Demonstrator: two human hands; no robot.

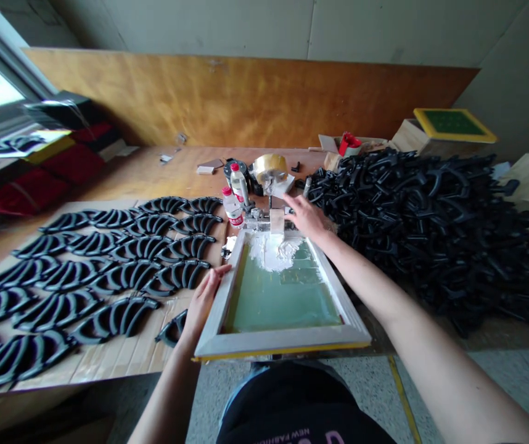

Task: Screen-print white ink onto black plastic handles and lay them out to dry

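A screen-printing frame (218,311) with green mesh and a wooden border lies in front of me, hinged at its far end. White ink (271,253) is spread on the far part of the mesh. My left hand (202,301) grips the frame's left border. My right hand (305,216) holds a squeegee (277,223) that stands in the white ink at the far end of the frame. A black curved plastic part (169,330) lies just left of my left wrist.
Rows of black curved parts (98,271) lie on cardboard at the left. A big heap of the same parts (431,216) fills the right. Two small bottles (234,197), a tape roll (270,168) and a second yellow frame (454,123) stand beyond.
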